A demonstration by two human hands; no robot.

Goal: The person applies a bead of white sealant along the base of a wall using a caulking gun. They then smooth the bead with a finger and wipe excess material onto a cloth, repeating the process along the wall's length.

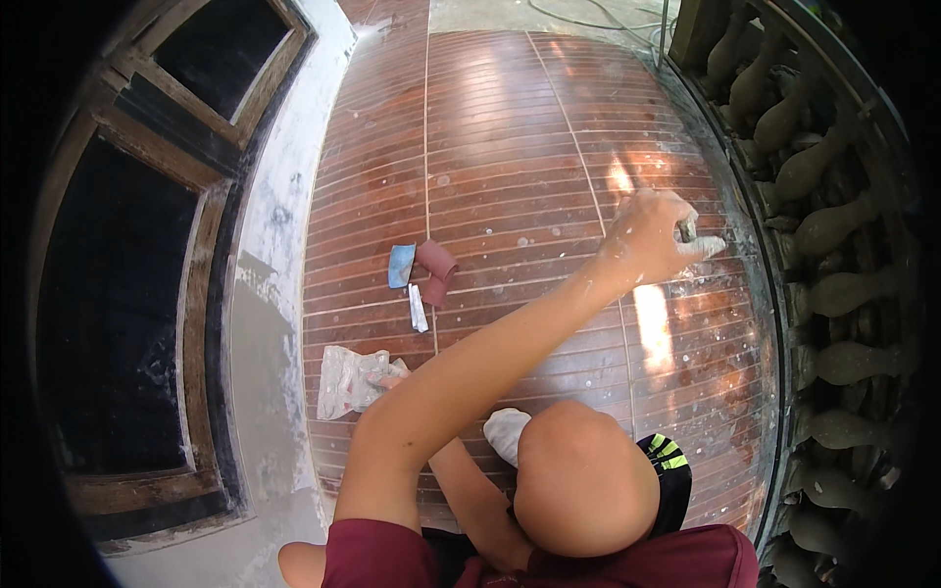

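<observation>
My left arm crosses in front of me, and my left hand [652, 235] is out over the floor at the right. Its fingers are curled with the thumb apart from them, and pale residue coats the thumb. I make out nothing held in the gap. Beneath the left forearm, my right hand [390, 378] reaches to the left and grips the edge of a crumpled, whitish plastic bag [345, 382]; part of this hand is hidden. Ahead of the bag lie a blue piece of sheet [401, 266], curled reddish-brown sandpaper pieces [437, 260] and a small white strip [418, 308].
Reddish-brown tiles [490, 196], spotted with white, cover the floor. A patchy wall [260, 392] with a wooden window frame [201, 323] runs along the left. Stone balusters [848, 294] line the right edge. My bent knee [586, 480] is close in front; a hose [598, 22] lies far off.
</observation>
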